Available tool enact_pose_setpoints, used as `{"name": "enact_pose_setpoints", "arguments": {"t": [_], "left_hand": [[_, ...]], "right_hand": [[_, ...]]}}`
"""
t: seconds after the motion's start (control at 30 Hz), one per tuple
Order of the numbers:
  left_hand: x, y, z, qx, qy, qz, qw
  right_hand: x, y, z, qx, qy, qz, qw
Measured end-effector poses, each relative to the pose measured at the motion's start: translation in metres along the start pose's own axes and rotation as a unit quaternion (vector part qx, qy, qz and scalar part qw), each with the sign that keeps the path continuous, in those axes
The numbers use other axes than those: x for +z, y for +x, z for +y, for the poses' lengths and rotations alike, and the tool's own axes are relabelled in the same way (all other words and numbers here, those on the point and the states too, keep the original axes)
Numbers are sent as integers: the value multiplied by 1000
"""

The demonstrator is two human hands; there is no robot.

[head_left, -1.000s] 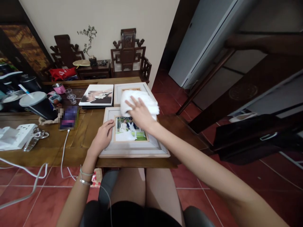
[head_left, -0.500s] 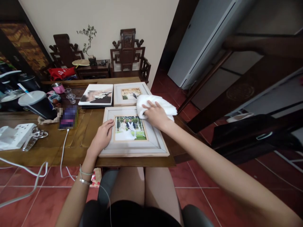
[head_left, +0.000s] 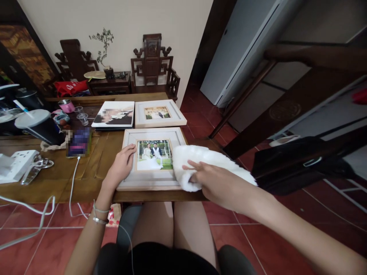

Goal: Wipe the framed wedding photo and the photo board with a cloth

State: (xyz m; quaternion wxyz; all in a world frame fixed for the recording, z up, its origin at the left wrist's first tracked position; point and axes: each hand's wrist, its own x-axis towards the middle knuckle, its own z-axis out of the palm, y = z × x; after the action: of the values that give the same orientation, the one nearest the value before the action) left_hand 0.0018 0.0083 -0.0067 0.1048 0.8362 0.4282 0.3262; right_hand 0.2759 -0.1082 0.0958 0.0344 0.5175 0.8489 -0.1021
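A light-coloured picture frame (head_left: 153, 182) with a photo (head_left: 155, 154) of two people in wedding clothes lies flat at the table's front edge. My left hand (head_left: 122, 166) holds its left side, fingers laid over the border and thumb out of sight. In my right hand (head_left: 215, 183) is a fluffy white cloth (head_left: 210, 156), folded under the fingers and pressed on the frame's lower right part. The cloth covers that corner and hangs past the right side. Behind it lies a smaller light frame (head_left: 177, 116) with another wedding photo.
Left of the rear frame lies a white photo album (head_left: 111, 112). Further left are a phone (head_left: 79, 142) on a charging cable, a dark drink cup (head_left: 40, 124) with a straw, small clear cups (head_left: 82, 117) and a white power strip (head_left: 18, 164). A wooden chair (head_left: 258, 110) stands at right.
My right hand has drawn the cloth from the frame's top right corner down towards me, to its lower right corner. My left hand keeps its place on the frame.
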Motion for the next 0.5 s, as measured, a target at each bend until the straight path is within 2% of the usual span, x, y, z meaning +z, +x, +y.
{"name": "enact_pose_setpoints", "arguments": {"t": [0.07, 0.17, 0.3, 0.4, 0.5], "left_hand": [[1, 0, -3, 2, -5, -2, 1000], [2, 0, -6, 8, -10, 0, 1000], [2, 0, -5, 6, -9, 3, 1000], [2, 0, -4, 4, -10, 13, 1000], [2, 0, -2, 6, -12, 21, 1000]], "right_hand": [[-2, 16, 5, 25, -5, 21, 999], [4, 48, 26, 52, -25, 64, 996], [22, 76, 51, 36, -62, 127, 989], [36, 66, 50, 0, -71, 136, 988], [39, 29, 33, -38, -38, 111, 992]]}}
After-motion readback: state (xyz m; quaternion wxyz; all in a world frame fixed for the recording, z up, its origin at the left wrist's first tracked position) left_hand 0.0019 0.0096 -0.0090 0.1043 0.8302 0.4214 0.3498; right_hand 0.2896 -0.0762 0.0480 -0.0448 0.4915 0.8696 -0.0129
